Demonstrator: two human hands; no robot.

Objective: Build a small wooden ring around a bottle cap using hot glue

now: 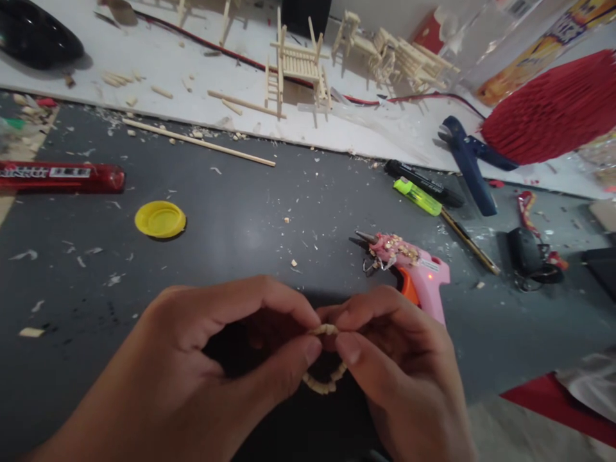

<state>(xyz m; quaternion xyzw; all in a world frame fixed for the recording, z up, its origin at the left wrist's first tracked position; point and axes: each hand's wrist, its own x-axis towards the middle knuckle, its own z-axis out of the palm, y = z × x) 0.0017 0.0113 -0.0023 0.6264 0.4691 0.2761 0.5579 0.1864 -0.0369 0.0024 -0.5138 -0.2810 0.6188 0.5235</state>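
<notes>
Between my two hands is a small ring of short pale wooden pieces (321, 387), joined end to end. My left hand (206, 359) pinches its upper edge between thumb and forefinger. From the other side, my right hand (399, 359) grips the same edge, its fingertips close to the left ones. Part of the ring is covered by my fingers. Just beyond my right hand lies a pink glue gun (423, 266) with an orange trigger, a lit light and wooden crumbs stuck on its body.
Small wooden chairs (301, 64) stand on a white board (187, 102) at the back. A yellow lid (160, 219), a red tube (62, 178) and a thin stick (202, 142) lie beyond my left hand. Blue cutters (469, 163), a highlighter (418, 196) and keys (534, 256) are at the right.
</notes>
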